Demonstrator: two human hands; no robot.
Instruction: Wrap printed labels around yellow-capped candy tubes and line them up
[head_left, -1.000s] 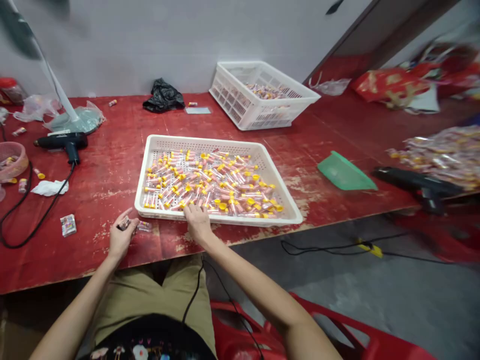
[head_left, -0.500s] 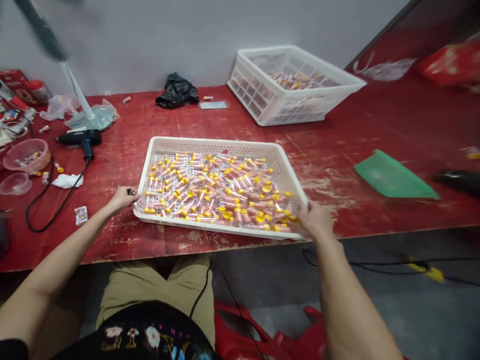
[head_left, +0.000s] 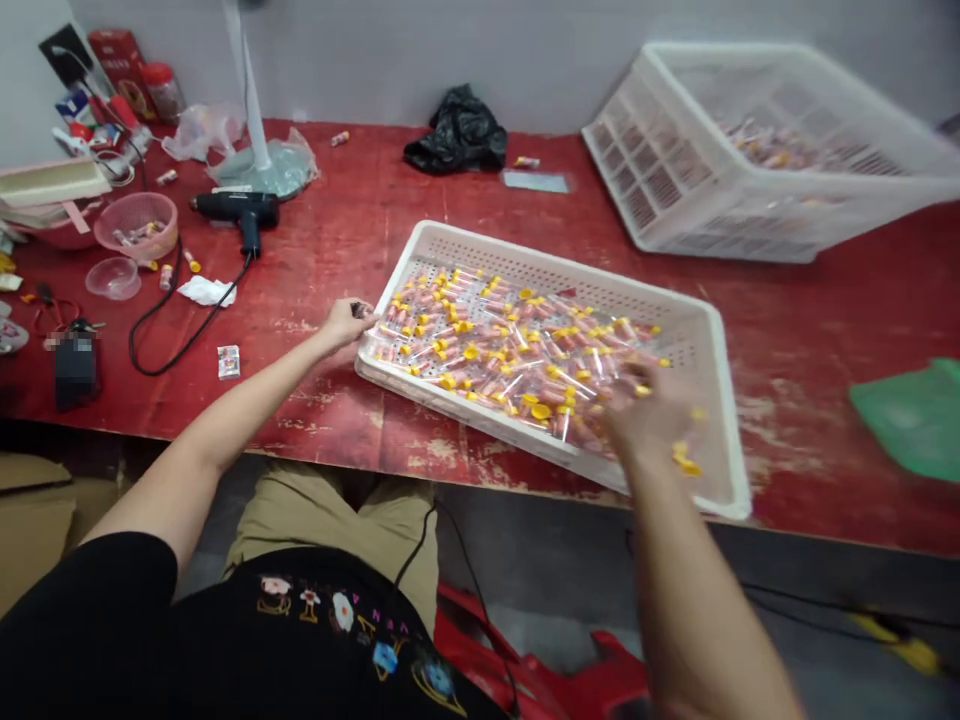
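Observation:
A white shallow plastic tray (head_left: 600,262) sits at an angle near the table's front edge. Many small clear tubes (head_left: 517,345) with pink contents and yellow caps fill its left and middle parts. At the tray's left rim, my left hand (head_left: 346,326) is closed on the edge. My right hand (head_left: 649,410) reaches inside the tray, over the tubes on its right side. Motion blurs its fingers, so I cannot see whether they hold any tubes.
Behind stands a white crate (head_left: 720,215) holding more small items. Left lie a heat gun (head_left: 241,210) with its cord, a pink basket (head_left: 139,225) and a stand base (head_left: 262,168). A black bag (head_left: 461,135) lies at the back, a green sheet (head_left: 915,415) at right.
My right hand has left the tray's right rim and moved in over the tubes. My left hand stays at the left rim. The view has turned left, and the tray appears more angled.

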